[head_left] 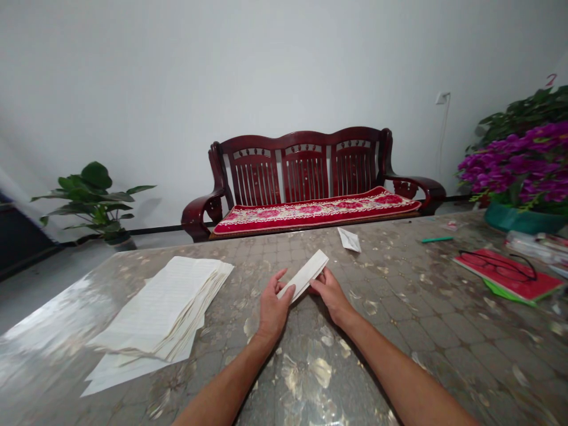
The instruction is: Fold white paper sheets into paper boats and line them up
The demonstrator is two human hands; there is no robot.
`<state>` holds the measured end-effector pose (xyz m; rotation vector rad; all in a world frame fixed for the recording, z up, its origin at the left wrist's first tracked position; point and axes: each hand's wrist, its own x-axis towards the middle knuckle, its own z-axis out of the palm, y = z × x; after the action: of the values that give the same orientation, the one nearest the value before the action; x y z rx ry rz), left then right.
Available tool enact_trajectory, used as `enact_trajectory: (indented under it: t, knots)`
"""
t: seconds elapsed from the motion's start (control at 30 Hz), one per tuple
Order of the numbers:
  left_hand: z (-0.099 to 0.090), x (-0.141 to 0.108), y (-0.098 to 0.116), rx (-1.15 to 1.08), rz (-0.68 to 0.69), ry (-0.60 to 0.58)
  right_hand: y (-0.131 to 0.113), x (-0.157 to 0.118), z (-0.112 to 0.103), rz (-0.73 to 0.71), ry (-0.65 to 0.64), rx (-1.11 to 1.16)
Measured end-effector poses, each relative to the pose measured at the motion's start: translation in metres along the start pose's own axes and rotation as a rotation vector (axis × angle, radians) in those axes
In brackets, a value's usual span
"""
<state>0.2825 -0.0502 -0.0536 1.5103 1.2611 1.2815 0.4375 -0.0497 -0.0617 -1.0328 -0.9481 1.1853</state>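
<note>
A narrow folded strip of white paper (306, 273) is held slanted above the table, its far end pointing up and to the right. My left hand (274, 305) grips its near left end, with the thumb on top. On the strip's right side, my right hand (331, 293) pinches the edge between thumb and fingers. Beyond the hands, a small folded white paper piece (349, 240) lies near the table's far edge. A thick stack of lined white sheets (164, 302) rests on the table to the left.
The patterned table (306, 378) spans the foreground. At right are a red notebook (501, 275) with glasses on it, a green pen (437, 239) and purple flowers in a teal pot (523, 219). Past the table stands a wooden bench (306, 171); a potted plant (95, 201) is at left.
</note>
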Motion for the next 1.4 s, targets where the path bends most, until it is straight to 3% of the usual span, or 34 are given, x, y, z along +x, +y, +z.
enact_trajectory:
  t: [0.27,0.37,0.5,0.57,0.63,0.83,1.13,1.4]
  knots:
    - [0.007,-0.004,0.000,-0.122,-0.007,-0.109,-0.003,0.000,0.004,0.096,0.056,-0.022]
    - [0.006,-0.005,-0.002,-0.034,0.042,-0.107,-0.001,0.003,0.003,0.045,0.135,-0.201]
    - [0.003,-0.015,0.000,0.414,0.485,0.069,-0.006,0.003,0.000,-0.256,0.278,-0.682]
    - [0.005,-0.023,0.003,0.586,0.703,0.054,-0.011,0.000,-0.001,-0.407,0.310,-0.855]
    - [0.009,-0.027,0.004,0.655,0.788,0.032,-0.015,-0.003,-0.001,-0.520,0.314,-0.938]
    - [0.019,-0.020,0.004,0.590,0.716,0.104,-0.020,-0.012,0.000,-0.625,0.242,-0.939]
    - [0.018,-0.011,0.010,0.486,0.621,0.238,-0.026,-0.023,0.011,-0.746,0.141,-1.057]
    - [0.012,-0.001,0.020,0.412,0.253,0.218,-0.024,-0.023,0.011,-0.804,0.175,-1.144]
